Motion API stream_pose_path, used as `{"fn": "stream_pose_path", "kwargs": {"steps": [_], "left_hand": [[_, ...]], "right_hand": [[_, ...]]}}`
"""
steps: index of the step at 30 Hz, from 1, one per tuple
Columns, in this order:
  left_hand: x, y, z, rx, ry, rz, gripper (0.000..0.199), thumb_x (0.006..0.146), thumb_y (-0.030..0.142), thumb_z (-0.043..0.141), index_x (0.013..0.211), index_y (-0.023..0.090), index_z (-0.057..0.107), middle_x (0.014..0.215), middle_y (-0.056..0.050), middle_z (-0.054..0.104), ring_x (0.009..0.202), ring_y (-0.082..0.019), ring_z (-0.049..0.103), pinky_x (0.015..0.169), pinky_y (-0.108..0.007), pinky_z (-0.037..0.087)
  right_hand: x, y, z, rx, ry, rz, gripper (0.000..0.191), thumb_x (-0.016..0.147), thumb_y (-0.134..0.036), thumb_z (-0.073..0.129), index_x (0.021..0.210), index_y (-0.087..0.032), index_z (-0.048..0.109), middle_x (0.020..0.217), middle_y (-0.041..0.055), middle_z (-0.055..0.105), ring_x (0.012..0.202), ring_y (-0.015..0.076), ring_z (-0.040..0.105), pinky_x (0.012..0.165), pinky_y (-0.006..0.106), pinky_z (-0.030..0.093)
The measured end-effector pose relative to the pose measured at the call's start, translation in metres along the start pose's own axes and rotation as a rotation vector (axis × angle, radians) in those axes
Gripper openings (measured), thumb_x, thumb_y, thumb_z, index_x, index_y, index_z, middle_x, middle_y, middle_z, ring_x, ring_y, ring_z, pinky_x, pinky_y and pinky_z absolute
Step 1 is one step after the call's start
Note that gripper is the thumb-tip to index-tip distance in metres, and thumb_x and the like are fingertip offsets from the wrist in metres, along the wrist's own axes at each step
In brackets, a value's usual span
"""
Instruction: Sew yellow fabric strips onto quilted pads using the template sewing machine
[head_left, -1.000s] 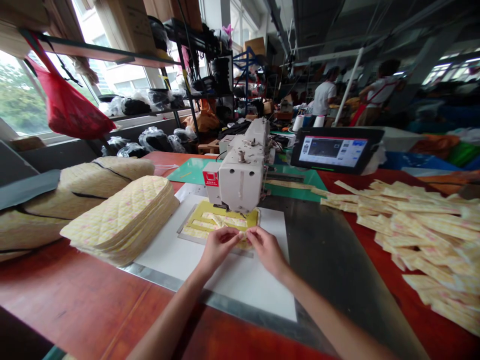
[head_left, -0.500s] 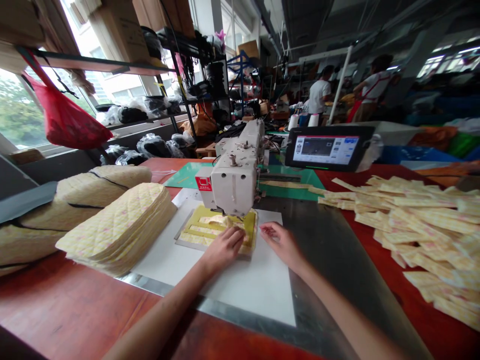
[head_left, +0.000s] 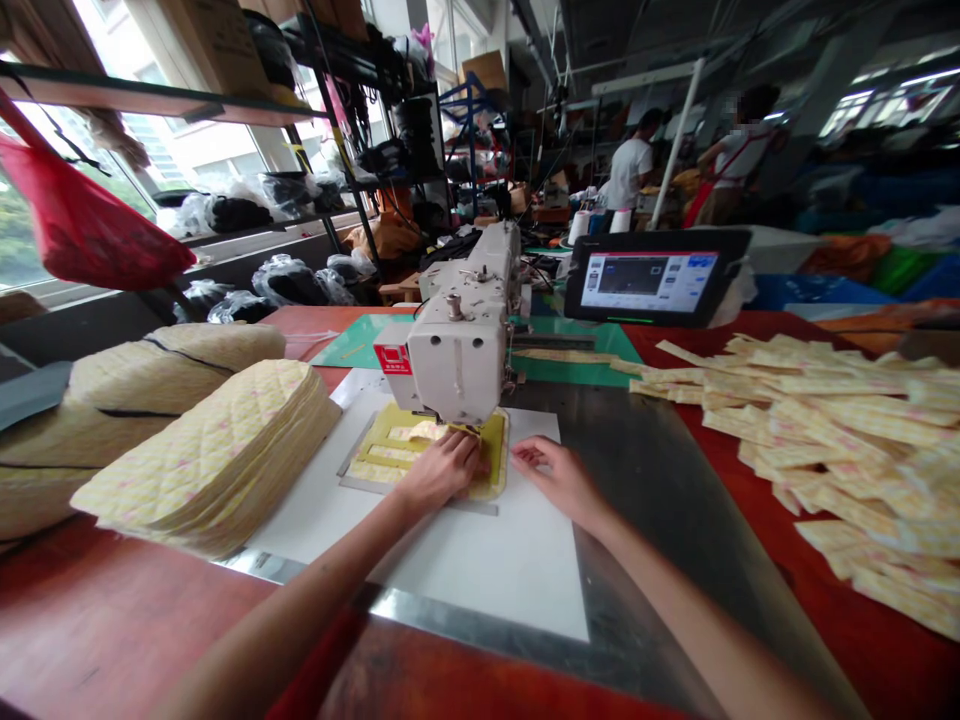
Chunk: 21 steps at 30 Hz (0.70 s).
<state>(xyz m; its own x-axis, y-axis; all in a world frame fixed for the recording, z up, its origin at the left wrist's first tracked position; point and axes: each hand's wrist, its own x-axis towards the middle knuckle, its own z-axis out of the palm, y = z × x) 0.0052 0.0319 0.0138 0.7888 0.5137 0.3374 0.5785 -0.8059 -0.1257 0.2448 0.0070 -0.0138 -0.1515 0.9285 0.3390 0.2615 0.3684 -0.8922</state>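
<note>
L hand (head_left: 442,468) at yel template (head_left: 491,440); R hand (head_left: 551,472) just beside, fingers bent

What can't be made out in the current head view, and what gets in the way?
- Whatever lies under the left hand's fingers: hidden by the hand itself, so its grip can't be told.
- Part of the yellow plate: covered by that hand.
- Lettering on the screen: too small.
- Left side of the red bag: cut off by the left edge.

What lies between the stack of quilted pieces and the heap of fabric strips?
The head view shows a white sheet, yellow template, sewing machine, left hand, right hand and dark metal plate there.
</note>
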Motion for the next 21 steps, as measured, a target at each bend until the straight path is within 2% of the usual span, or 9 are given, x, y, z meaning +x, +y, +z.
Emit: {"fn": "stream_pose_path", "kwargs": {"steps": [6, 10, 14, 17, 21], "left_hand": [[0.003, 0.000, -0.009, 0.023, -0.088, 0.032, 0.020, 0.104, 0.018, 0.047, 0.098, 0.013, 0.066, 0.100, -0.014, 0.067, 0.092, -0.026, 0.063, 0.081, -0.040, 0.055], [0.006, -0.004, -0.013, 0.028, -0.129, 0.065, 0.025, 0.105, 0.024, 0.047, 0.093, 0.014, 0.066, 0.096, -0.012, 0.067, 0.089, -0.026, 0.062, 0.081, -0.039, 0.052], [0.007, -0.004, -0.014, 0.030, -0.150, 0.065, 0.024, 0.104, 0.025, 0.050, 0.089, 0.014, 0.066, 0.093, -0.011, 0.066, 0.086, -0.025, 0.061, 0.079, -0.037, 0.051], [0.005, 0.001, -0.015, 0.027, -0.137, 0.018, 0.021, 0.103, 0.021, 0.050, 0.093, 0.012, 0.066, 0.094, -0.012, 0.066, 0.088, -0.026, 0.061, 0.079, -0.038, 0.053], [0.002, 0.008, -0.014, 0.021, -0.111, -0.054, 0.020, 0.102, 0.018, 0.048, 0.102, 0.008, 0.066, 0.098, -0.015, 0.066, 0.091, -0.029, 0.060, 0.080, -0.042, 0.054]], "right_hand": [[-0.002, 0.001, 0.001, -0.029, -0.010, -0.012, 0.021, 0.092, -0.040, 0.067, 0.098, -0.021, 0.071, 0.093, 0.0053, 0.075, 0.083, 0.0202, 0.071, 0.082, 0.035, 0.058], [-0.004, -0.004, 0.002, -0.061, -0.028, -0.037, 0.016, 0.094, -0.036, 0.066, 0.097, -0.021, 0.071, 0.093, 0.0044, 0.074, 0.084, 0.0201, 0.070, 0.082, 0.034, 0.057], [-0.008, -0.010, 0.005, -0.202, -0.033, -0.126, 0.007, 0.095, -0.026, 0.065, 0.099, -0.021, 0.069, 0.098, 0.0052, 0.070, 0.090, 0.0212, 0.069, 0.085, 0.035, 0.056], [-0.011, -0.012, 0.008, -0.354, -0.053, -0.202, 0.013, 0.097, -0.020, 0.062, 0.109, -0.021, 0.068, 0.105, 0.0075, 0.068, 0.101, 0.0243, 0.066, 0.092, 0.040, 0.055], [-0.014, -0.015, 0.011, -0.455, -0.112, -0.229, 0.022, 0.100, -0.018, 0.059, 0.121, -0.021, 0.065, 0.111, 0.0085, 0.065, 0.107, 0.0259, 0.062, 0.098, 0.045, 0.053]]}}
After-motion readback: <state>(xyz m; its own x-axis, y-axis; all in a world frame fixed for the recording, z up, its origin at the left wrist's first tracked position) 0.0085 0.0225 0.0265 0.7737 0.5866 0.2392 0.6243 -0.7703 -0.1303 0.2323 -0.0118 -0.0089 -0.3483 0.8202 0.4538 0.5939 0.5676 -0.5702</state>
